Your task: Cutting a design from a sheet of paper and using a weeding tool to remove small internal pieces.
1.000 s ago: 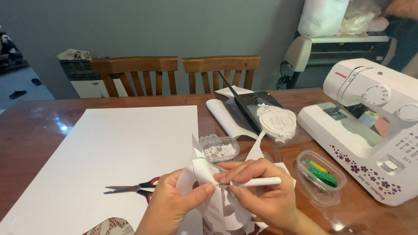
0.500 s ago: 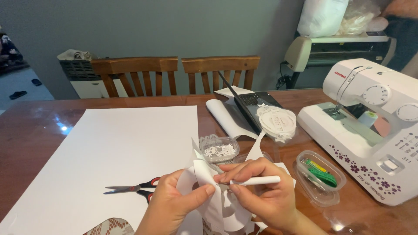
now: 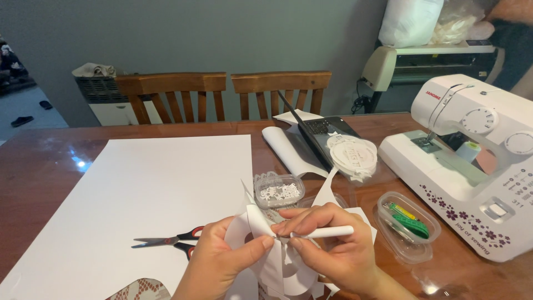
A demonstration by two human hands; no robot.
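We see the scene in soft, even daylight that seems to come from the left, where a bluish-white glare spot sits on the glossy table (image 3: 50, 166) and the floor beyond looks paler. Shadows stay faint and short under the scissors (image 3: 166, 242) and the tub (image 3: 408, 225), the white sheet (image 3: 150, 194) is bright but not blown out, and a second small glint shows on the table edge at bottom right. The picture is sharp in the middle, while the sewing machine (image 3: 477, 161) bows and stretches with wide-angle distortion near the right edge and the far wall looks dim and slightly soft.
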